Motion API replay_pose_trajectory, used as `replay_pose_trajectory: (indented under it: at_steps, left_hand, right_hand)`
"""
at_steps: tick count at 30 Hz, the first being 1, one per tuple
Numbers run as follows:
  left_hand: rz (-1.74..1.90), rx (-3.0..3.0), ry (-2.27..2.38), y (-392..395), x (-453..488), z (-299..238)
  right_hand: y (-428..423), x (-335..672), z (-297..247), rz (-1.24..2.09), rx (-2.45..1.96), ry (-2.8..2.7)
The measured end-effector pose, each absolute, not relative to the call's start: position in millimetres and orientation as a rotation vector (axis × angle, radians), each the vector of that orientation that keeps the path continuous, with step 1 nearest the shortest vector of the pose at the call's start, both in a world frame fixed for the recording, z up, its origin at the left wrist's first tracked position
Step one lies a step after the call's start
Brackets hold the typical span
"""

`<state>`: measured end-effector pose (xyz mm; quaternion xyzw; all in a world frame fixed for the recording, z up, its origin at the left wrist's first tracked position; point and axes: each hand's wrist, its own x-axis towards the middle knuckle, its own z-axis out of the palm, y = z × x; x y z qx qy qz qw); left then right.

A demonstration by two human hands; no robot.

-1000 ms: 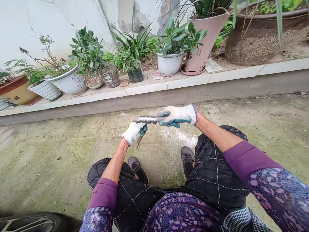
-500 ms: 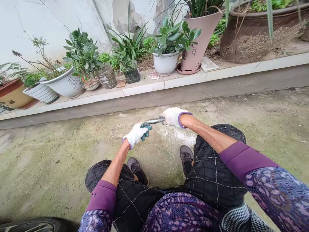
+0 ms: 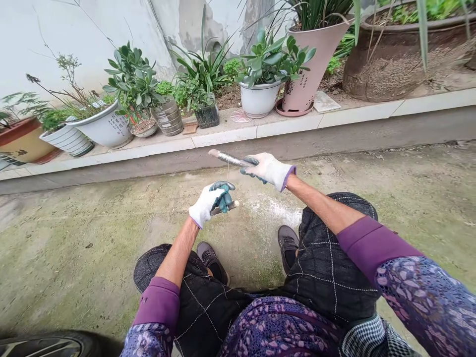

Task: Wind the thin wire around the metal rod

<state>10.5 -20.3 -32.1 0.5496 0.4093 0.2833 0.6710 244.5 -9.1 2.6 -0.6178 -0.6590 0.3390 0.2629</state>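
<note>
My right hand, in a white glove with dark green palm, is closed around a stick whose middle is wound with something silvery, like wire or thread. The stick's brownish bare end points left. From the winding a thin strand runs down to my left hand, gloved the same way. The left fingers are curled around a short wooden stick with a pale cut end, held below and left of the wound stick. Part of this short stick is hidden by the fingers.
White powdery specks lie on the mossy concrete ground between my shoes. Ahead, a low tiled ledge carries several potted plants, among them a white pot and a tall pink planter. A tyre is at bottom left.
My hands have moved apart. The right one lifted the wound stick upward, exposing its far end and a strand between the hands. The short stick in my left hand now shows.
</note>
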Motion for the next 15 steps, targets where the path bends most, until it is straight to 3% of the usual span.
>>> replay_pose_trajectory:
  at_steps: [5,9,15]
  left_hand:
    - [0.632,1.321,1.128,-15.1,10.5,-37.9]
    - [0.506,1.43,1.121,-11.8,7.3,-38.6]
    - [0.386,1.543,1.331,-13.5,9.2,-45.4]
  right_hand:
    - [-21.0,251.9,12.5,1.479,-1.269,-1.834]
    - [-31.0,254.1,10.7,1.673,-1.242,-2.191]
    - [-27.6,249.1,-10.0,1.181,-1.672,-2.444]
